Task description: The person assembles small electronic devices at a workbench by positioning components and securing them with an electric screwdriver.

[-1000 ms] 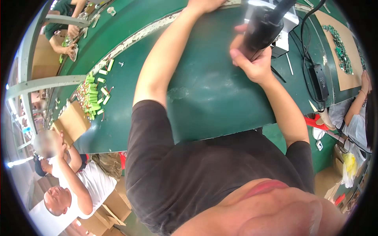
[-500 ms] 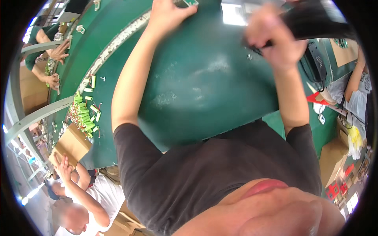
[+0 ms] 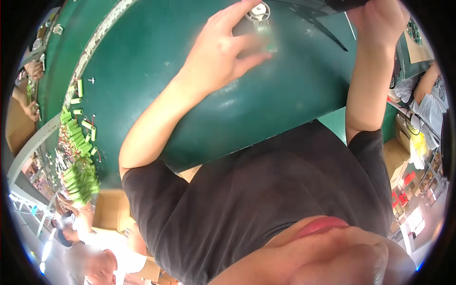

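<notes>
My left hand (image 3: 216,54) is over the green tabletop, fingers spread. Beside its fingertips is a small part with a round metal ring and white centre (image 3: 259,10), joined to a clear and green piece (image 3: 264,35) blurred by motion. One fingertip appears to touch the ring; the thumb is stretched out below the green end. At the upper right edge my right hand (image 3: 380,19) is closed, its fingers partly cut off by the picture's rim. It meets a black object (image 3: 346,4), too cropped to name. Below lies a thin dark strip (image 3: 327,35).
Green battery cells with wires (image 3: 73,135) lie along the left table edge. A co-worker there handles a blurred bunch of green cells (image 3: 80,180) over an open cardboard box (image 3: 110,209). A white-flecked metal rail (image 3: 90,45) borders the table. Another person's arm (image 3: 425,80) is at right.
My left hand has come nearer and opened beside the ringed part. My right hand has moved right and up. On the left, the co-worker's carton has tipped away and green cells are in motion.
</notes>
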The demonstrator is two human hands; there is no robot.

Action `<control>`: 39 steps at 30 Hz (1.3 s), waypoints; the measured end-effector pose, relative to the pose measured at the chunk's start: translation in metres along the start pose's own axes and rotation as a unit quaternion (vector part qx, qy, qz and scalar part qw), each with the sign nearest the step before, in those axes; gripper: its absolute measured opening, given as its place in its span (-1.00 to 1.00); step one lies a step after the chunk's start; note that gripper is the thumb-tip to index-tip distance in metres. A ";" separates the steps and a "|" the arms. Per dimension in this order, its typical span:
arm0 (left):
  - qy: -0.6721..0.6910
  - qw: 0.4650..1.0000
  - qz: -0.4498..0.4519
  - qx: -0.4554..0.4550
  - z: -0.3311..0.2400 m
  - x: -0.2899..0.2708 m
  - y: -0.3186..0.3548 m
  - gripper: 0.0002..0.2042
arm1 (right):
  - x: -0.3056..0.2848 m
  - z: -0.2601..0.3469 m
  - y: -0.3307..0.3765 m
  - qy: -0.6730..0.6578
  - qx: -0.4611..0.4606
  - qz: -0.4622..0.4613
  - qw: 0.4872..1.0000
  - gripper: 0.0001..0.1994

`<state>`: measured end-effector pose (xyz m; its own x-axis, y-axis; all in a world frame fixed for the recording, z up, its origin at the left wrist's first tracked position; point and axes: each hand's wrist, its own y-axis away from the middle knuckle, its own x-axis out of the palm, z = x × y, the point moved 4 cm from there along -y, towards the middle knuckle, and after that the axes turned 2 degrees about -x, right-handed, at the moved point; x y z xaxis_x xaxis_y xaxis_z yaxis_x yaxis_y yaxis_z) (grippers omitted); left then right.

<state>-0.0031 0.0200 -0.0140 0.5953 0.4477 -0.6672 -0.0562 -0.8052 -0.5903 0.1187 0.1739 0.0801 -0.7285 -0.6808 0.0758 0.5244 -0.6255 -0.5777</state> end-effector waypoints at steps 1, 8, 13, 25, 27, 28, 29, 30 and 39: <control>0.009 0.998 0.041 -0.049 0.007 0.005 0.002 -0.74 | 0.003 -0.002 0.006 -0.016 0.007 0.008 1.000 -0.54; 0.048 0.993 -0.070 0.086 0.010 0.015 0.019 -0.76 | 0.026 -0.019 0.044 -0.055 0.034 0.026 0.998 -0.49; 0.073 0.994 -0.058 0.063 0.010 0.015 0.019 -0.78 | 0.033 -0.025 0.050 -0.057 0.031 0.048 0.997 -0.50; 0.081 0.996 -0.025 0.038 0.001 0.002 0.010 -0.78 | 0.037 -0.038 0.056 -0.119 0.033 0.080 0.989 -0.53; 0.062 0.998 0.024 -0.009 -0.003 -0.002 0.009 -0.77 | 0.038 -0.038 0.056 -0.147 0.027 0.091 0.985 -0.53; 0.053 0.997 0.045 -0.032 -0.002 -0.002 0.007 -0.76 | 0.039 -0.038 0.056 -0.078 0.030 0.113 0.990 -0.52; 0.042 0.995 0.067 -0.055 -0.003 -0.003 0.007 -0.76 | 0.039 -0.040 0.055 -0.068 0.037 0.106 0.991 -0.52; 0.063 0.994 0.060 -0.072 -0.004 -0.003 0.006 -0.74 | 0.038 -0.041 0.054 -0.058 0.043 0.098 0.993 -0.52; -0.013 0.993 0.044 -0.110 0.049 -0.046 -0.026 -0.78 | 0.020 -0.036 0.047 -0.217 -0.038 0.089 0.971 -0.53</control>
<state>-0.0683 0.0396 0.0100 0.5754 0.3785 -0.7251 0.0698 -0.9060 -0.4175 0.1128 0.1443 0.0249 -0.3661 -0.8823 0.2959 0.5784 -0.4649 -0.6704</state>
